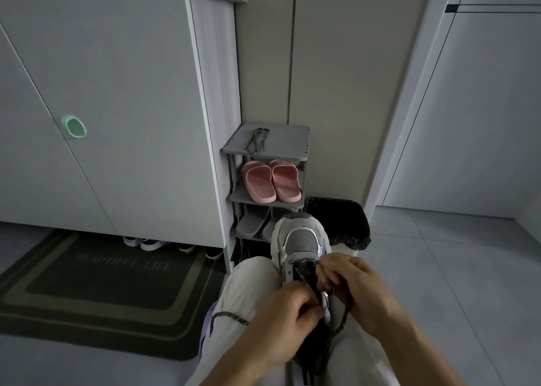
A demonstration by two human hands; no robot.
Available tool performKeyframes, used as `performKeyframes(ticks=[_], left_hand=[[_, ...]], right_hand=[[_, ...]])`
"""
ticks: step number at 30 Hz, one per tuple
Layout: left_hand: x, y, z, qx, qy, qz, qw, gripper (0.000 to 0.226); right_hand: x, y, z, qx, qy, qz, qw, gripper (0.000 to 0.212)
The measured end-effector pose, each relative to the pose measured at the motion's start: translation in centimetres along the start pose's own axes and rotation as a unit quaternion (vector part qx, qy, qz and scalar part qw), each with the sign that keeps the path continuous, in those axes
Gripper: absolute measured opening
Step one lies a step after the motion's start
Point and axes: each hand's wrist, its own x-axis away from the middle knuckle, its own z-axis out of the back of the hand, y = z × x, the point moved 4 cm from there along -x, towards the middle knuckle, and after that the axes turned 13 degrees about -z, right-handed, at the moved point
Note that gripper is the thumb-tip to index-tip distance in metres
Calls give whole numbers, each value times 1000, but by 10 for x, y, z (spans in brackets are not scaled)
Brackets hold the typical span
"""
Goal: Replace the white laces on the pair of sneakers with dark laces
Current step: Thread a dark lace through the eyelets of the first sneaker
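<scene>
Two hands at the lap-held sneaker (303,239): right hand (360,292) pinches the limp dark lace (342,324), left hand (287,324) pinches the eyelet edge; better gripped near its tip.

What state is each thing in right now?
Sneaker: partly laced, toe pointing away.
Dark lace: threaded, both ends held.
Left hand: grips Dark lace.
Right hand: pinches Dark lace.
Spare lace: lying atop rack.
Pink slippers: shelved.
Cabinet doors: closed.
</scene>
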Motion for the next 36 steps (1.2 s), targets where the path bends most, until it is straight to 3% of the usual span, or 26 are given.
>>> performKeyframes(ticks=[3, 6, 7, 9, 12, 15, 17, 18, 21, 26, 32, 34, 36], left_hand=[[1, -6, 7, -57, -9, 52, 997, 14], [0, 0, 13, -115, 74, 24, 990, 34], [-3, 6, 11, -80, 91, 8, 993, 39], [-8, 11, -4, 101, 59, 39, 992, 40], [-3, 16, -23, 305, -11, 114, 946, 18], [7, 9, 0, 312, -57, 98, 943, 19], [11, -3, 36, 286, -13, 112, 952, 25], [13, -12, 56, 263, 19, 129, 956, 29], [20, -39, 100, 204, 70, 189, 958, 28], [32, -77, 113, 168, 19, 275, 947, 15], [44, -109, 119, 75, 22, 336, 939, 15], [40, -107, 110, 80, 21, 346, 935, 20], [34, -98, 96, 176, 54, 339, 923, 24]], right_hand=[[-3, -1, 1, -72, -3, -31, 997, 39], [-9, 0, 2, -175, -20, -75, 982, 36], [-10, -1, 0, -210, -25, -84, 974, 38], [-13, -7, -2, -260, -38, -86, 961, 38], [-14, -26, 5, -281, -64, -59, 956, 18], [-21, -33, 31, -314, -50, -64, 946, 42], [-26, -28, 47, -320, -5, -74, 944, 19], [-29, -26, 51, -319, 18, -76, 944, 13], [-37, -19, 57, -315, 36, -76, 945, 31], [-44, -26, 51, -281, 40, -73, 956, 48], [-56, -34, 48, -281, 28, -60, 957, 20], [-62, -34, 47, -206, 49, -40, 977, 15], [-63, -37, 43, -57, 69, -18, 996, 17]])
